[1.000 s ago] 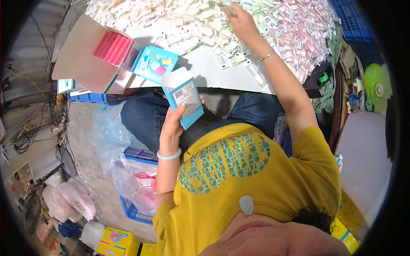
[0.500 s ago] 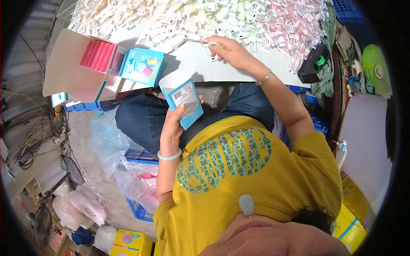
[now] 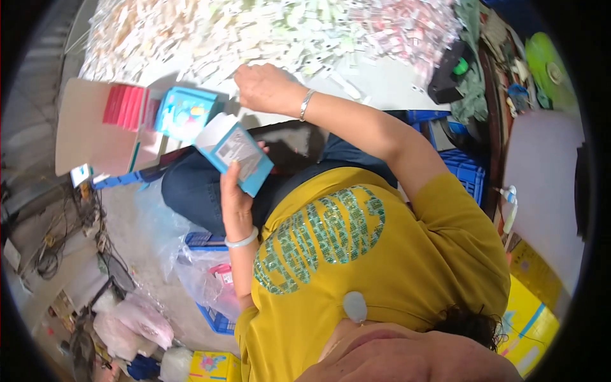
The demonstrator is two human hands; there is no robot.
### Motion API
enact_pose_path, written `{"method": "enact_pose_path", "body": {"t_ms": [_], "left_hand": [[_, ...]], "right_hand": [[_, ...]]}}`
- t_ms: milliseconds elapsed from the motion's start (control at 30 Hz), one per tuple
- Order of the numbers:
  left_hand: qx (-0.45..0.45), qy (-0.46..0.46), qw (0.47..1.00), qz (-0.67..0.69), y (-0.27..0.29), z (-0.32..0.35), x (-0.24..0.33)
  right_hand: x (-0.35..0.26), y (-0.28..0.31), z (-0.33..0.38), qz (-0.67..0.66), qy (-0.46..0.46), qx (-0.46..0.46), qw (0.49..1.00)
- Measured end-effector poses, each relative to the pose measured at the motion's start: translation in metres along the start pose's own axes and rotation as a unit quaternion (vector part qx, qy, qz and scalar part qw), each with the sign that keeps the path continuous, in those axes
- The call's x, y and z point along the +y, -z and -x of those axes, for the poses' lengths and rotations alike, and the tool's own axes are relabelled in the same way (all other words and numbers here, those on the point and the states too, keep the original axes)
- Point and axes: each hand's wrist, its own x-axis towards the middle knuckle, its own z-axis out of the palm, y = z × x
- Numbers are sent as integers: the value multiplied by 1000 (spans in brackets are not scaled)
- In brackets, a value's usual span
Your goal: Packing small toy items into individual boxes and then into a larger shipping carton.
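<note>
Right hand [image 3: 267,89] back from sachet pile [image 3: 273,32], now clenched near table [image 3: 382,83] edge, contents hidden. Left hand [image 3: 237,191] grips open blue box [image 3: 234,153] over lap, ready for filling.

We see bright, even light; the pale heap [image 3: 267,32] at the top nearly washes out. Soft shadows fall beneath the right hand [image 3: 267,89]. Edges bend, darken to black, and blur slightly.

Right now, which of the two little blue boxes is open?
The small blue box held in the left hand has its top flap up. The other blue box lies shut on the table.
</note>
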Motion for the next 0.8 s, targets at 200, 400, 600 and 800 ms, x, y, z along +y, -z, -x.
{"method": "enact_pose_path", "body": {"t_ms": [200,400,600,800], "left_hand": [[25,-15,997,-67,5,-13,8],[22,-11,998,-63,-1,-21,13],[-68,14,997,-45,-20,-21,6],[-131,45,989,-42,-41,-20,-8]], "right_hand": [[10,66,47,-110,-126,34,985],[124,82,152,-159,-366,213,892],[193,137,204,31,-500,209,840],[213,122,179,55,-565,201,798]]}}
